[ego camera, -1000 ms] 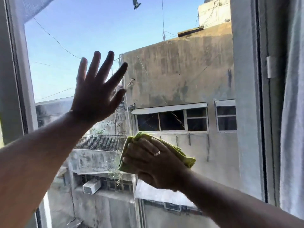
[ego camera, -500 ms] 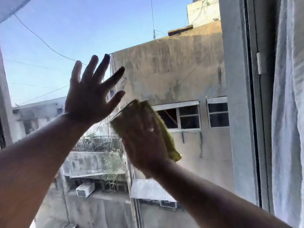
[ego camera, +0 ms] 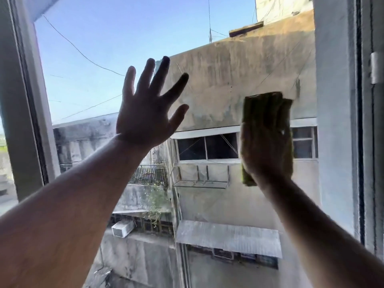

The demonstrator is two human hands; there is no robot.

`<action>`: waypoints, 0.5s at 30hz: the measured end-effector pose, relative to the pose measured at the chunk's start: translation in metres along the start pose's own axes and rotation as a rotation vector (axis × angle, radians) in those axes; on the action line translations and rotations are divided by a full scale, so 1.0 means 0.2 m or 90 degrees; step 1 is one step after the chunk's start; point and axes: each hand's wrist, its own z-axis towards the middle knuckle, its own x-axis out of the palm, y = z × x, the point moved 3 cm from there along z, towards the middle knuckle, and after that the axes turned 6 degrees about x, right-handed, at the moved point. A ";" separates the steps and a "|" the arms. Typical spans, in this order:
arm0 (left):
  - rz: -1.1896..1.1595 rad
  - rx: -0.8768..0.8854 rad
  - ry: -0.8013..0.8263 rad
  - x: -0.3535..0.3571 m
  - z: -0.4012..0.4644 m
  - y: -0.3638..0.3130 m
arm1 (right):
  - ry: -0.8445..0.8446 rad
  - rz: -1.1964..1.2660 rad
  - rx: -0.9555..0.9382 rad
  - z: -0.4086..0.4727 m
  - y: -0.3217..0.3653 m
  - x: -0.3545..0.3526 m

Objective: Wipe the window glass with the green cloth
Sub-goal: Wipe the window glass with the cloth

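Observation:
The window glass (ego camera: 218, 84) fills most of the view, with sky and grey buildings behind it. My right hand (ego camera: 266, 146) lies flat against the right part of the pane, fingers pointing up, pressing the green cloth (ego camera: 247, 179) onto the glass. The cloth shows around the fingertips and below the heel of the hand; most of it is hidden behind the hand. My left hand (ego camera: 145, 115) is spread flat on the glass at the centre left, fingers apart, holding nothing.
A white window frame (ego camera: 22, 96) runs down the left side. On the right stands a grey frame upright (ego camera: 365, 142) with a small metal latch (ego camera: 376, 67). Both forearms reach up from the bottom corners.
My right hand with the cloth has slid up and to the right across the pane and turned upright. The left hand stays spread on the glass. The camera has shifted.

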 end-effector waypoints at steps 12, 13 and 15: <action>-0.016 0.009 0.013 -0.02 0.01 0.01 | 0.011 0.091 -0.139 0.07 -0.43 0.03; -0.015 0.005 0.017 -0.03 0.00 0.01 | 0.026 0.111 -0.007 0.17 -0.54 0.02; -0.008 0.002 0.020 -0.04 -0.01 0.00 | 0.037 0.140 0.135 0.32 -0.61 0.02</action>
